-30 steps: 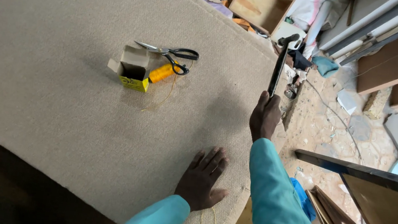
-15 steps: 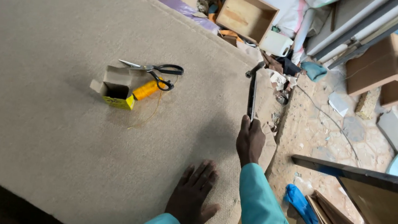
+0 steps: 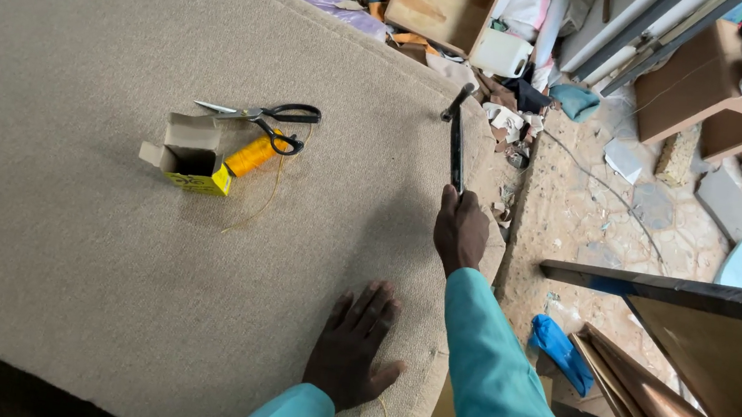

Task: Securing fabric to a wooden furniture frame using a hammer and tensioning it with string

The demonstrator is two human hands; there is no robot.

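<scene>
A small cardboard box lies open on the beige fabric panel, at about ten o'clock from the middle; its flaps are plain brown and its front face yellow. I see no labels elsewhere, no signs, no screens.

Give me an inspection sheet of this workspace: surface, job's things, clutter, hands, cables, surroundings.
Surface: beige fabric-covered panel, lying flat.
Job's things: dark hammer raised over the panel's far edge.
Clutter: scissors, orange thread spool and open small box on the panel.
Hands: left hand flat on the fabric; right hand grips the hammer handle.
Cables: thin cord across the floor.
Surroundings: wooden box, boards, blue cloth, scraps on stone floor.
</scene>
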